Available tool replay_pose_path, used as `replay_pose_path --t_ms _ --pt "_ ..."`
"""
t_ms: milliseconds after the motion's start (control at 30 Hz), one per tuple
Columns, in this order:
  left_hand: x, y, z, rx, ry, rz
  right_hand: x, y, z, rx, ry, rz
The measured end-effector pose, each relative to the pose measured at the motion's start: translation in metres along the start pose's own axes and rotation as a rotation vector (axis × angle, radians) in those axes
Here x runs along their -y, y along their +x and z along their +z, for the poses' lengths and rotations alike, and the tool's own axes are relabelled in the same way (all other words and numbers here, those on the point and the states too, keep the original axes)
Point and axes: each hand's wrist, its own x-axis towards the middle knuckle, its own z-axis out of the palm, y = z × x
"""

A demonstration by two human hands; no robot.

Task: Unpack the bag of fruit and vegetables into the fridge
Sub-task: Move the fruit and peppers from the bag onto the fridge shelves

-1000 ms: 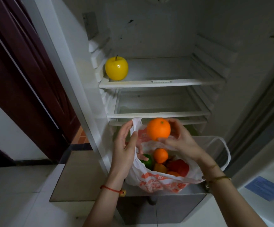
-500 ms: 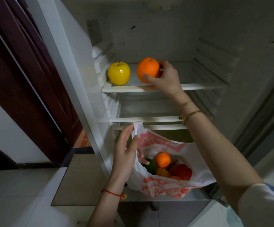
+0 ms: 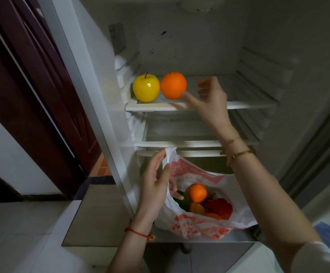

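Note:
A large orange (image 3: 173,85) rests on the fridge's top shelf (image 3: 245,105), right beside a yellow apple (image 3: 146,87). My right hand (image 3: 209,99) hovers just right of the orange, fingers spread, only its thumb tip near the fruit. Lower down, my left hand (image 3: 156,186) pinches the handle of a white and red plastic bag (image 3: 199,227) and holds it wide. Inside the bag lie a small orange (image 3: 197,193), a green piece (image 3: 181,200), a yellow piece (image 3: 197,208) and a red pepper (image 3: 220,207).
A second shelf (image 3: 180,143) and a lower rail sit under the top one. The fridge's left wall edge (image 3: 93,107) stands beside a dark red door (image 3: 32,91). White floor tiles and a brown mat (image 3: 97,215) lie below.
My right hand lifted the large orange out of the bag, set it on the top shelf beside the apple, and has let go. The left hand kept holding the bag.

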Motion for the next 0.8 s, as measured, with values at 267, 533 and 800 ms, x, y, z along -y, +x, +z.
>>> replay_pose_path --t_ms 267,533,800 --pt "0.000 -0.003 0.004 -0.040 0.024 0.013 -0.064 -0.110 -0.047 1.043 -0.075 0.451" --pt "0.004 -0.007 0.003 0.004 0.084 0.033 -0.172 -0.182 0.019 0.748 -0.341 0.588" --pt "0.004 -0.007 0.002 -0.008 0.059 0.020 -0.189 -0.180 0.051 0.617 -0.358 0.675"
